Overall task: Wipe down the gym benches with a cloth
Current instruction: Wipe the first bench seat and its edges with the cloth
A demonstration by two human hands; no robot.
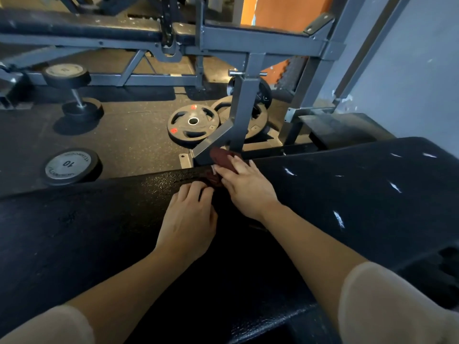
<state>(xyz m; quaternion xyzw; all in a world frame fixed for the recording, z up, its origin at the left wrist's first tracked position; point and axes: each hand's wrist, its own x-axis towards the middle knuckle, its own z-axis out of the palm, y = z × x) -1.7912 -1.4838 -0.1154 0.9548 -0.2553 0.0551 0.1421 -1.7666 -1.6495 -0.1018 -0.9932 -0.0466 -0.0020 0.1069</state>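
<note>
A black padded gym bench point(104, 224) fills the lower half of the head view, its surface cracked and glossy. A dark red cloth point(221, 156) lies over the bench's far edge, near the middle of the frame. My right hand point(246, 187) presses flat on the cloth, fingers pointing left and away. My left hand point(191, 219) rests just beside it on the pad, fingertips curled onto the cloth's near end. Most of the cloth is hidden under the two hands.
A grey steel frame point(242, 108) rises just beyond the bench edge. Weight plates point(192, 122) lie on the rubber floor behind it, a dumbbell point(72, 170) marked 10 stands at the left, and another dumbbell point(72, 90) farther back. A second bench point(74, 27) crosses the top.
</note>
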